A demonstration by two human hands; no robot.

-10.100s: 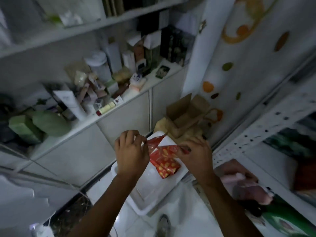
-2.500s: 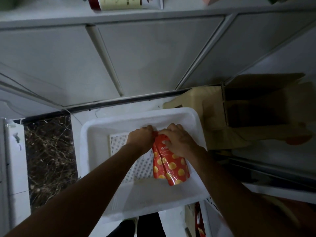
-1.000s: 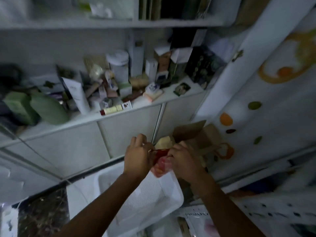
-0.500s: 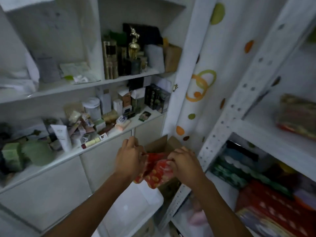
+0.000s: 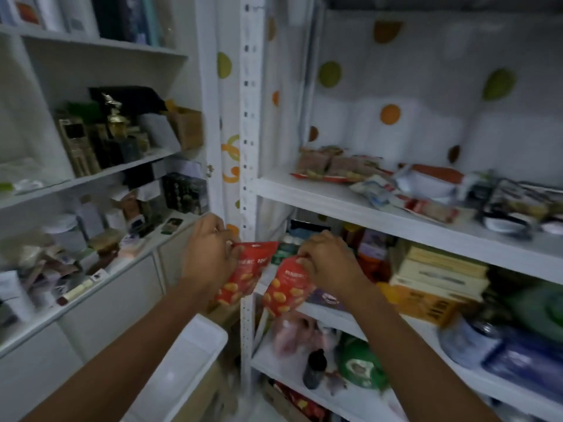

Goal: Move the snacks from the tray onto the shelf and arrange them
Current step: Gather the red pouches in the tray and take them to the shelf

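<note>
The left hand (image 5: 207, 254) is clamped on one red snack pouch (image 5: 243, 277); the right hand (image 5: 329, 263) pinches a second pouch (image 5: 286, 295) by its top. Both hang before the shelf (image 5: 396, 219), tray (image 5: 182, 360) at 6 o'clock. Risk: a top-edge pinch may slip; blur obscures finger placement.

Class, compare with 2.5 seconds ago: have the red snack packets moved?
Yes. The red snack packets left the white tray and now hang above it, held before the shelf post.

Home storage corner: white shelves (image 5: 380, 205) of snack packets (image 5: 332, 166), cosmetics (image 5: 100, 141), boxes (image 5: 438, 269).
</note>
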